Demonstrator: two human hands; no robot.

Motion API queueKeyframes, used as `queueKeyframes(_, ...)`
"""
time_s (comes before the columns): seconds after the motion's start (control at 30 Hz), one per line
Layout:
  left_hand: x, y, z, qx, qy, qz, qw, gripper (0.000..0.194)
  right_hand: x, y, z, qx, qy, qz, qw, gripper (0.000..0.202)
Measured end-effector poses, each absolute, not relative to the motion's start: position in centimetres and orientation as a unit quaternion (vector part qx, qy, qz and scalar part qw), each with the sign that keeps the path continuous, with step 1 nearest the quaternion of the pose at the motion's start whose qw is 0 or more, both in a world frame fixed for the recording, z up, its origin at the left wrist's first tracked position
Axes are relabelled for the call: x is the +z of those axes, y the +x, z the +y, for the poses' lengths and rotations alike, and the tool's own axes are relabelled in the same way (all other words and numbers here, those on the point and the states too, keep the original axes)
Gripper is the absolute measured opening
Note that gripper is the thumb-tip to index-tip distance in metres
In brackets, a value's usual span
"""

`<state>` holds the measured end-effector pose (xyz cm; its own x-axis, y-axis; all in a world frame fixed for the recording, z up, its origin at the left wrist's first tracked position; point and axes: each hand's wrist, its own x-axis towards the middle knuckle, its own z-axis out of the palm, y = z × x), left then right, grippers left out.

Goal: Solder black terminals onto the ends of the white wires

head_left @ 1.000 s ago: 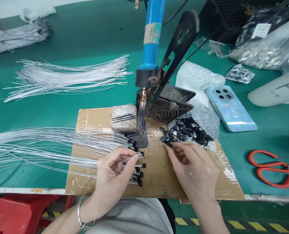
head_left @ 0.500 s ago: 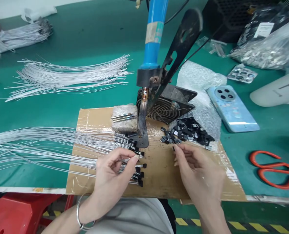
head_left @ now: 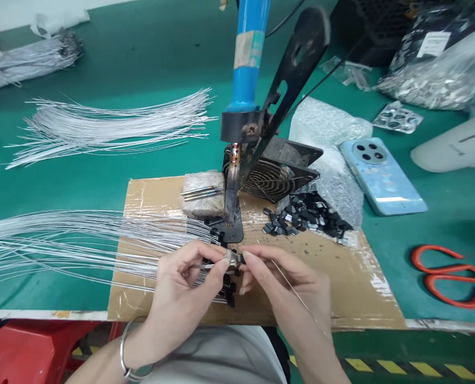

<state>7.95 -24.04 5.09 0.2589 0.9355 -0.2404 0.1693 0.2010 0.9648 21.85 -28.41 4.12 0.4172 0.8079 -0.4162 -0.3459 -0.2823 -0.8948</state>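
My left hand (head_left: pixel 193 277) pinches a thin white wire with a small metallic end (head_left: pixel 232 257) between thumb and forefinger. Close against it, my right hand (head_left: pixel 281 282) pinches a small black piece (head_left: pixel 240 258), and a thin strand (head_left: pixel 289 285) runs across that hand. White wires (head_left: pixel 141 229) with black ends (head_left: pixel 230 293) lie on the cardboard, partly under my left hand. Above my fingers a blue-handled soldering iron (head_left: pixel 247 80) points down in its black stand (head_left: pixel 293 69). A pile of small black pieces (head_left: pixel 317 213) lies right of it.
A small fan (head_left: pixel 273 176) stands behind the iron, beside a block with metal rods (head_left: pixel 203 200). More white wires (head_left: pixel 113 125) lie at back left. On the right are a blue phone (head_left: pixel 381 176), red-handled scissors (head_left: pixel 449 274), a white cylinder (head_left: pixel 457 144) and bagged parts (head_left: pixel 433 88).
My right hand has moved left from beside the black pile to meet my left hand, bringing the small black piece to the wire's end. My left hand has barely moved.
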Motion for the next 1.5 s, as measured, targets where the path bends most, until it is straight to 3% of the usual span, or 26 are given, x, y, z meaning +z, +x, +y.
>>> queueKeyframes(0.73,5.41,7.91,-24.02,0.330,0.563,0.494,0.575,0.013,3.99,21.96,-28.61,0.518,-0.626,-0.205,0.546,0.011)
queueKeyframes(1.5,5.33,7.86,-23.95,0.315,0.567,0.501,0.573,0.014,4.00,21.69,-28.70,0.527,-0.617,-0.189,0.553,0.007)
